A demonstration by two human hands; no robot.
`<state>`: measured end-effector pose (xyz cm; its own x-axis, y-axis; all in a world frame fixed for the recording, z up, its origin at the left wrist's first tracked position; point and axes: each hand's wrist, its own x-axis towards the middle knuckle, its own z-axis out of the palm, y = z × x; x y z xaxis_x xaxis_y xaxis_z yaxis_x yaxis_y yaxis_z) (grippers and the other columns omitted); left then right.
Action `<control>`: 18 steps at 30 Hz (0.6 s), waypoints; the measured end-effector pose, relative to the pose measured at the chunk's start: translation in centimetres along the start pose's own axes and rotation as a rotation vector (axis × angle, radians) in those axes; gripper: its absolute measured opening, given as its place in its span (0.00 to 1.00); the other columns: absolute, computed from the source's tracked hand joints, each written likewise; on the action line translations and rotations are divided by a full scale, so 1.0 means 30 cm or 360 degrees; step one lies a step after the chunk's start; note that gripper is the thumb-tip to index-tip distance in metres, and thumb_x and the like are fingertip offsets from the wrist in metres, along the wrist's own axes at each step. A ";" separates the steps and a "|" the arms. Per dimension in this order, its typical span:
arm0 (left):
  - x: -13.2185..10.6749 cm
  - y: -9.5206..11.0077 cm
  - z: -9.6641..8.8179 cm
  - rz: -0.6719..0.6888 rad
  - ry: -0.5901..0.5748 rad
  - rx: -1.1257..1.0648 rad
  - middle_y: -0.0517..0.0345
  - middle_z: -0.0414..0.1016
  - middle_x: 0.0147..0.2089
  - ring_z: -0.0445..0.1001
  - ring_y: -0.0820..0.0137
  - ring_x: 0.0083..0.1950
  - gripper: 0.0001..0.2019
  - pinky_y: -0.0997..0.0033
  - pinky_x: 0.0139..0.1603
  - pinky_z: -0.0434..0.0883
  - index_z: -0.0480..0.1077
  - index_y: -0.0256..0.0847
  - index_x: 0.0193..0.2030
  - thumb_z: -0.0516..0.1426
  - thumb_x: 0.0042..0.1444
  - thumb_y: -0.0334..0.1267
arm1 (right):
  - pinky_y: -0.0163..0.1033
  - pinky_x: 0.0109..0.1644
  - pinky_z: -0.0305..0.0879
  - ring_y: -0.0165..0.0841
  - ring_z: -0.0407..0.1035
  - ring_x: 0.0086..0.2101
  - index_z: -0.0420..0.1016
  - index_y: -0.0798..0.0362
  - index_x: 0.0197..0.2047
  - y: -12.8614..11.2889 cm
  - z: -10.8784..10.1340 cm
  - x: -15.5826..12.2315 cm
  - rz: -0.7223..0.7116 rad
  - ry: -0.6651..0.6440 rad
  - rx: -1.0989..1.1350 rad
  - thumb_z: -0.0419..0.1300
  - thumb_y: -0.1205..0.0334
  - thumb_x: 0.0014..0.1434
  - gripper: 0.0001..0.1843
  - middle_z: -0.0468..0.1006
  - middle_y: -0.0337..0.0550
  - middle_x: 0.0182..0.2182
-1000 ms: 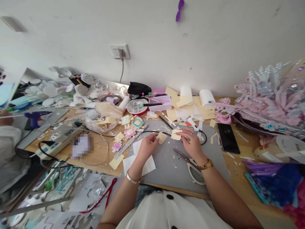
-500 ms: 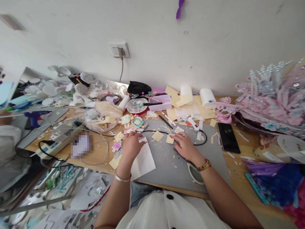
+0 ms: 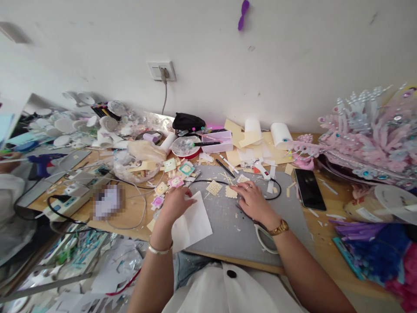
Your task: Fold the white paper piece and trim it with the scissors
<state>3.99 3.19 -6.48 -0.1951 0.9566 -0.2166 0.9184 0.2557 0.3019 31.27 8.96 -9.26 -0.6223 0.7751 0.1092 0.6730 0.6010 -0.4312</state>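
My left hand (image 3: 176, 203) is over the upper left part of a folded white paper sheet (image 3: 198, 221), thumb and fingers bent and apart. I see nothing held in it; some fingertips are hidden. Just beyond lie small square cartoon cutouts, including a pink one (image 3: 176, 181) and a teal-edged one (image 3: 186, 169). My right hand (image 3: 252, 200) rests on the grey mat (image 3: 224, 234) with fingers stretched out, the fingertips at a cream scalloped square (image 3: 231, 191). Another cream textured square (image 3: 214, 188) lies to its left. Scissors with a pale handle (image 3: 266, 239) lie partly under my right hand.
A phone (image 3: 310, 189) and pink feathery crowns (image 3: 365, 143) are on the right. A black pen (image 3: 224, 168), a corded white tool (image 3: 263, 171) and a lilac box (image 3: 216, 142) lie behind the mat. To the left are a power strip (image 3: 70, 200) and a blue glue gun (image 3: 41, 163).
My left hand has drawn back slightly toward me, showing more of the pink cutout. The white paper has shifted a little toward me. My right hand uncovers more of the scalloped square.
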 end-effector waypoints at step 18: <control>-0.032 0.191 0.049 0.0313 -0.0476 -0.1441 0.60 0.71 0.28 0.66 0.73 0.27 0.10 0.76 0.25 0.61 0.74 0.38 0.31 0.64 0.44 0.42 | 0.38 0.38 0.67 0.34 0.71 0.34 0.72 0.54 0.48 -0.050 -0.035 -0.011 0.0140 -0.0093 0.1238 0.61 0.52 0.58 0.18 0.78 0.43 0.36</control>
<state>9.93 3.52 -5.90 0.1438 0.9505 -0.2755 0.2886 0.2260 0.9304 30.89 8.02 -7.70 -0.6143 0.7891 0.0075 0.2608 0.2119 -0.9419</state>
